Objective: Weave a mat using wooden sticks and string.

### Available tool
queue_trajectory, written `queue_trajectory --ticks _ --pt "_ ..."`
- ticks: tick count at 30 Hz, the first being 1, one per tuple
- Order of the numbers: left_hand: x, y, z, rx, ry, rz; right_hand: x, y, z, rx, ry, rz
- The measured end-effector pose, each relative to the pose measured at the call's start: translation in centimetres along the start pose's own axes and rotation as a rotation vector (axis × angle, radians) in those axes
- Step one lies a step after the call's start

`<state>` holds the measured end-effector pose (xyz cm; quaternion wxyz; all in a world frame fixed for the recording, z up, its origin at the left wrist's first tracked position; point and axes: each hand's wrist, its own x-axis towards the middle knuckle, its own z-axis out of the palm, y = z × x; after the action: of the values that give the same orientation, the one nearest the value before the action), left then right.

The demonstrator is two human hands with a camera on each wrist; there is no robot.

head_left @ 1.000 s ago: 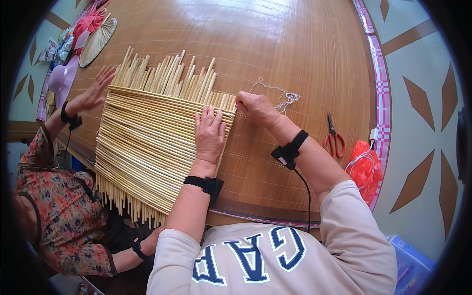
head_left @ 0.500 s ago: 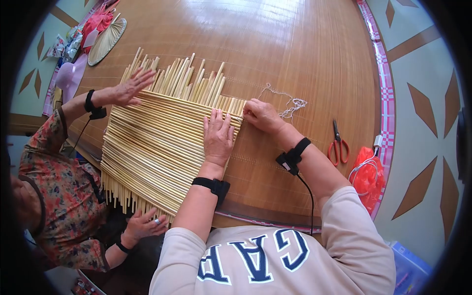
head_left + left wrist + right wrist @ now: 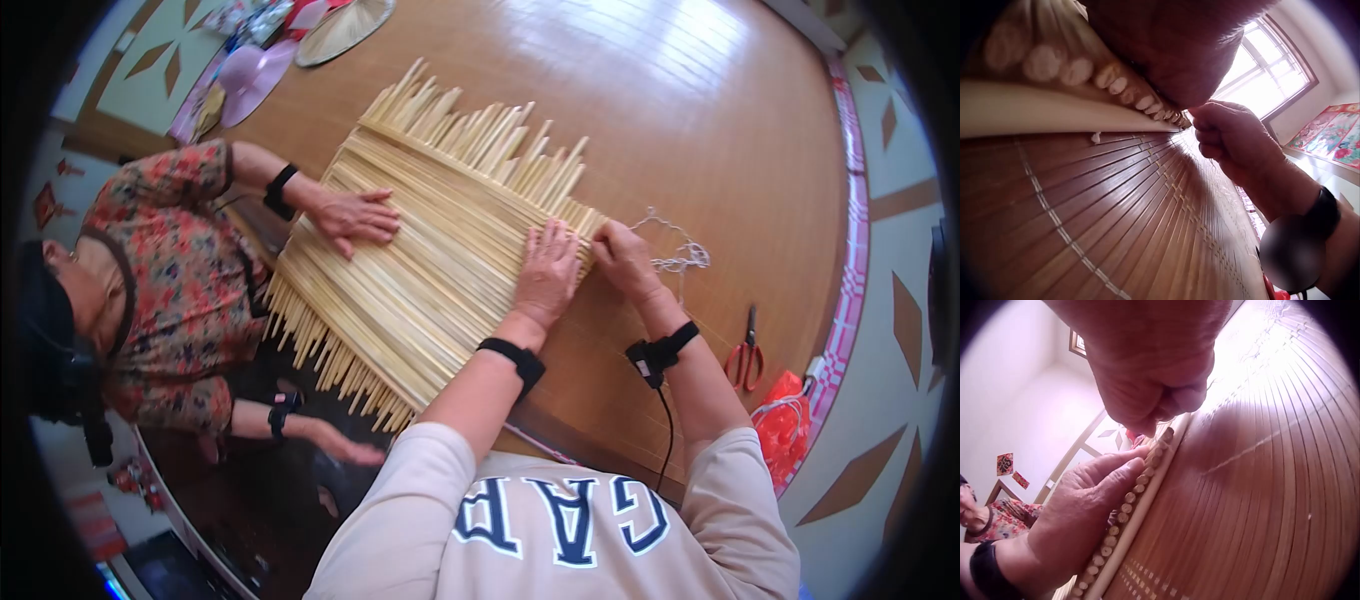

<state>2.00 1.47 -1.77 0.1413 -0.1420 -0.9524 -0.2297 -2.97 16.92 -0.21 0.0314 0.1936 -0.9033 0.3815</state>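
A layered mat of pale stalks (image 3: 440, 235) lies on the table, one layer crossing over another. My left hand (image 3: 548, 268) rests on its right corner, fingers straight and close together. Beside that corner my right hand (image 3: 625, 262) has its fingers curled, pinching white string whose loose tangle (image 3: 685, 258) lies just beyond the hand. In the right wrist view, a bit of string wraps the stalk end (image 3: 1169, 435) right below the right hand, and the left thumb (image 3: 1124, 475) lies along the round stalk ends. The curled fingers hide most of the held string.
Another person's hand (image 3: 358, 217) rests on the mat's left part. Red-handled scissors (image 3: 745, 362) and a red plastic bag (image 3: 782, 430) lie to the right. A fan (image 3: 342, 30) and a pink hat (image 3: 250, 78) lie at the far left.
The head view has swung, so the mat appears farther right. The other person's upper hand has come down onto the mat, and their lower hand has moved off its lower edge. My hands stay at the corner.
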Motion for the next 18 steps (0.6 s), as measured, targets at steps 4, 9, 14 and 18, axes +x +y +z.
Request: queue_trajectory --ticks 4,9,14,18 --pt "0.1 0.0 -0.3 0.013 -0.009 -0.047 -0.6 -1.2 1.3 -0.105 0.075 -0.028" --pt "0.5 -0.1 -0.7 -0.025 -0.048 -0.052 -0.6 -1.1 1.7 -0.127 0.042 -0.042" --pt "1.1 -0.7 -1.2 -0.185 -0.098 -0.1 -0.1 -1.2 1.7 -0.142 0.007 0.015" --pt "1.4 -2.1 -3.0 -0.323 0.018 -0.123 0.4 -1.6 1.8 -0.152 0.002 0.034"
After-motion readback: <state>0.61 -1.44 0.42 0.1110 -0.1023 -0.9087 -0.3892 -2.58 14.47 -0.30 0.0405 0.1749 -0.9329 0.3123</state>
